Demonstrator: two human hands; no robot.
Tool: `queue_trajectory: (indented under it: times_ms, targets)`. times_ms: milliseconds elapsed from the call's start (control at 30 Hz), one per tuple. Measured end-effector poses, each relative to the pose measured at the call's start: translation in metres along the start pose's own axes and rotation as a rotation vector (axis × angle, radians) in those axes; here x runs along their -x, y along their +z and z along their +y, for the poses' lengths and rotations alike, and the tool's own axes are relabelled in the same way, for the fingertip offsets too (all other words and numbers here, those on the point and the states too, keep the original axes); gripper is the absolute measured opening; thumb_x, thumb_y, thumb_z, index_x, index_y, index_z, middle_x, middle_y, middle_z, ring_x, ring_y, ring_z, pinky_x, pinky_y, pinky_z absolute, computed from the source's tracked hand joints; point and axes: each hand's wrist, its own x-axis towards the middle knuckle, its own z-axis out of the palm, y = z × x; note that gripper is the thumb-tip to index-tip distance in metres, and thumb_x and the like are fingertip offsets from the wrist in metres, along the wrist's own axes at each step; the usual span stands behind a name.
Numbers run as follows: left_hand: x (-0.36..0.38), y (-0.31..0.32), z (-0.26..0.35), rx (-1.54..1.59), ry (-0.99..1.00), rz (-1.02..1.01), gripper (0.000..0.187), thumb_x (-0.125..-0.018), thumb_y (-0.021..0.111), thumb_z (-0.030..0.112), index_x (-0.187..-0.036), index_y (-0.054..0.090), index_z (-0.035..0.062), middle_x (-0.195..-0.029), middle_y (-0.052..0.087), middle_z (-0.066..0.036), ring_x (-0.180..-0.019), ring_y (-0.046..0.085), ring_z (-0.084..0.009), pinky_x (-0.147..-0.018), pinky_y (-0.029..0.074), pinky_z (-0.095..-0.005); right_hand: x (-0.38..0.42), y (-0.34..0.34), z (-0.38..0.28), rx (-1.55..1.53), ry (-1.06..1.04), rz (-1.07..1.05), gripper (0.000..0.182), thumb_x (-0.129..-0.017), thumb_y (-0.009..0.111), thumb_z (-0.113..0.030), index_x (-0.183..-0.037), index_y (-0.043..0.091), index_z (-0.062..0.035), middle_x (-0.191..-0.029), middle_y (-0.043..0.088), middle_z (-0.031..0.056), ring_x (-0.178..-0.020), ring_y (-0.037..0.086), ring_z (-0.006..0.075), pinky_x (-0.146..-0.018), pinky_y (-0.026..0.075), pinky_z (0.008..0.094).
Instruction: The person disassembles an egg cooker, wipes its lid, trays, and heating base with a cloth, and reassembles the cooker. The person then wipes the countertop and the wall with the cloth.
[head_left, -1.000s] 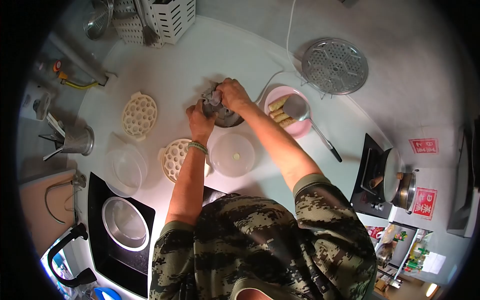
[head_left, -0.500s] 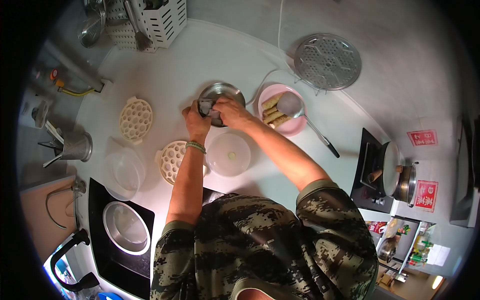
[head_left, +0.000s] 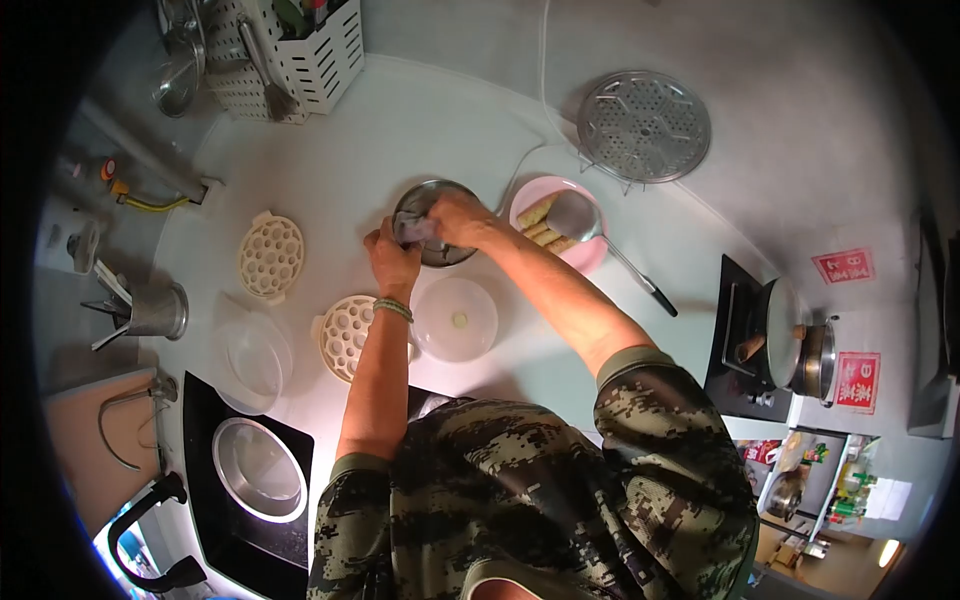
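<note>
A shiny metal bowl (head_left: pixel 432 257) sits on the counter in front of me. My left hand (head_left: pixel 393 258) is closed at its left rim, thumb outside and fingers over the edge. Reaching inside is my right hand (head_left: pixel 460 220), its curled fingers slightly blurred and pressed to a pale, crumpled cloth-like piece (head_left: pixel 415 231). Nearer to me lies a round translucent lid (head_left: pixel 455 320) with a small knob. Partly behind my left forearm is a cream perforated disc (head_left: pixel 342 338) with round holes.
A pink plate (head_left: pixel 590 262) with browned rolls and a spatula (head_left: pixel 576 216) stands to the right. Another cream perforated disc (head_left: pixel 270 256) and a clear bowl (head_left: pixel 250 355) lie left. A metal basin (head_left: pixel 258 470) rests in the black sink (head_left: pixel 240 550). A steamer rack (head_left: pixel 645 127) leans at the back.
My right hand has moved deeper into the bowl, turned, and covers more of the pale piece. My left hand stays at the rim. The whole view has shifted slightly.
</note>
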Motion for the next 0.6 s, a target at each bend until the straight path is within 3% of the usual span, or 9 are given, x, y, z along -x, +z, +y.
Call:
queue_trajectory:
  times_ms: [67,133,233,333,367,467,533,600]
  targets:
    - [0.001,-0.001,-0.001,-0.003,0.015,-0.014,0.057,-0.064,0.072,0.011,-0.116,0.048,0.0044,-0.101,0.055,-0.018,-0.106,0.045,-0.0349,-0.087,0.043,-0.0402,0.005,-0.01,0.0,0.124,0.233,0.252,0.017,-0.071,0.06,-0.007,-0.086,0.065,-0.0029,-0.101,0.059,0.0153,-0.093,0.059,0.0279,-0.081,0.049,0.0351]
    - [-0.003,0.006,-0.006,-0.004,0.034,0.006,0.055,-0.064,0.072,0.01,-0.114,0.049,0.0044,-0.1,0.055,-0.017,-0.105,0.045,-0.0349,-0.085,0.044,-0.0402,-0.017,0.018,-0.005,0.106,0.314,0.435,0.016,-0.071,0.062,-0.009,-0.085,0.064,-0.0026,-0.101,0.058,0.0142,-0.092,0.059,0.0268,-0.08,0.05,0.0334]
    - [-0.008,0.011,-0.016,-0.018,0.1,0.003,0.056,-0.063,0.072,0.011,-0.114,0.049,0.004,-0.097,0.055,-0.018,-0.104,0.046,-0.0352,-0.085,0.045,-0.0404,-0.035,0.053,-0.017,0.0,0.003,0.573,0.013,-0.071,0.061,-0.009,-0.083,0.064,-0.0033,-0.094,0.06,0.0136,-0.085,0.06,0.0272,-0.075,0.049,0.0338]
    - [-0.009,0.016,-0.018,0.01,0.059,0.044,0.058,-0.062,0.074,0.013,-0.113,0.05,0.0037,-0.097,0.055,-0.019,-0.104,0.046,-0.0351,-0.085,0.044,-0.0406,-0.023,0.027,0.003,-0.142,-0.286,0.187,0.013,-0.069,0.06,-0.009,-0.081,0.062,-0.0039,-0.086,0.061,0.0132,-0.078,0.059,0.0264,-0.07,0.048,0.033]
    - [-0.01,0.013,-0.014,-0.002,0.051,0.015,0.06,-0.061,0.075,0.014,-0.114,0.05,0.0038,-0.098,0.055,-0.02,-0.104,0.047,-0.035,-0.085,0.044,-0.0406,-0.018,0.019,0.018,-0.438,-0.179,-0.017,0.014,-0.067,0.059,-0.009,-0.079,0.061,-0.0034,-0.077,0.06,0.0126,-0.07,0.057,0.0234,-0.064,0.045,0.033]
    - [-0.011,0.007,-0.012,-0.003,-0.006,-0.078,0.065,-0.06,0.078,0.019,-0.117,0.05,0.0044,-0.102,0.055,-0.021,-0.104,0.048,-0.0345,-0.086,0.044,-0.0404,0.007,-0.027,0.037,-0.556,0.068,0.005,0.02,-0.069,0.059,-0.007,-0.089,0.062,-0.005,-0.076,0.059,0.0073,-0.064,0.054,0.0177,-0.059,0.044,0.0313]
    - [-0.029,0.008,-0.039,0.047,-0.065,-0.15,0.068,-0.059,0.079,0.022,-0.118,0.05,0.0051,-0.107,0.055,-0.021,-0.105,0.049,-0.0339,-0.087,0.043,-0.04,0.009,-0.023,0.062,-0.856,0.042,0.419,0.032,-0.073,0.057,-0.005,-0.105,0.059,-0.0064,-0.08,0.063,0.0076,-0.063,0.058,0.0138,-0.059,0.046,0.0295]
    - [-0.048,0.0,-0.05,0.092,-0.011,-0.016,0.056,-0.065,0.076,0.025,-0.113,0.056,0.0052,-0.102,0.059,-0.02,-0.093,0.058,-0.0305,-0.084,0.047,-0.0393,0.039,-0.069,0.044,-0.961,0.077,0.448,0.043,-0.073,0.052,0.005,-0.113,0.056,-0.0099,-0.082,0.059,-0.0009,-0.066,0.053,0.0094,-0.059,0.044,0.0226]
